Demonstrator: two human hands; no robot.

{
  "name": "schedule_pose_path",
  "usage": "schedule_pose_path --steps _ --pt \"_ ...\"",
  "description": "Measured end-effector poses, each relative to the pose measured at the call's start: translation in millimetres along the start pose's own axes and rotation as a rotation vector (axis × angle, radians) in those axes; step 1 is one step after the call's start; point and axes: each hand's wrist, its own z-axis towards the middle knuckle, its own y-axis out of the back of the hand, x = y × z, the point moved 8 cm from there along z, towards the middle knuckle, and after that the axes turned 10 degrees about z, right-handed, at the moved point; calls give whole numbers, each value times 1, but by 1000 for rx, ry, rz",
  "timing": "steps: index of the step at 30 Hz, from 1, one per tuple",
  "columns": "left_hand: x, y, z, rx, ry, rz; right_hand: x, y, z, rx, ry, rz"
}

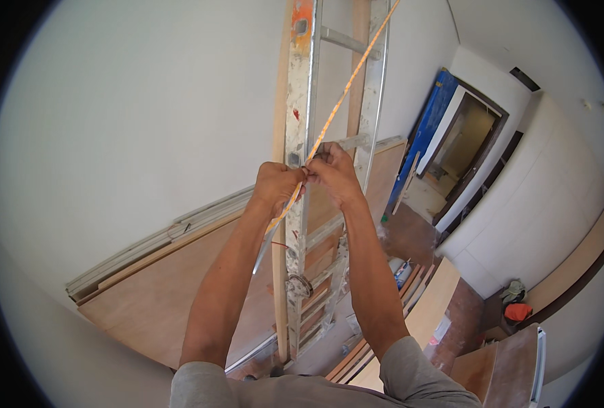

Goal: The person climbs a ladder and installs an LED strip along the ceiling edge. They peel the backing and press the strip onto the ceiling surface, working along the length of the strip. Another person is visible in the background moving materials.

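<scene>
Both arms reach up and forward in front of a paint-spattered aluminium ladder (302, 122) leaning on the white wall. My left hand (275, 188) and my right hand (334, 175) meet at a rung, fingertips pinched together on a thin yellow-orange strip (346, 85). The strip runs diagonally up to the right past the ladder's top and passes down below my left hand. A narrow wooden batten (279, 285) stands alongside the ladder's left rail.
Plywood sheets (152, 299) and pale mouldings (132, 255) lean against the wall at left. Far below lie planks (428, 309), a wooden cabinet (502, 367) and an orange bundle (517, 311). A blue-wrapped door (428, 129) stands open beside a doorway (468, 146).
</scene>
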Motion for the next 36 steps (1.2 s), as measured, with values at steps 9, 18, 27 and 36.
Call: schedule_pose_path --steps 9,18,27,36 --pt "4 6 -24 40 55 107 2 -1 1 -77 10 -117" --pt "17 12 -25 -11 65 22 -3 3 -3 -157 68 -99" --pt "16 13 -26 50 84 -19 -18 1 -21 -119 -136 -208" --pt "9 9 -25 35 -4 70 -16 -1 -18 -154 -126 -344"
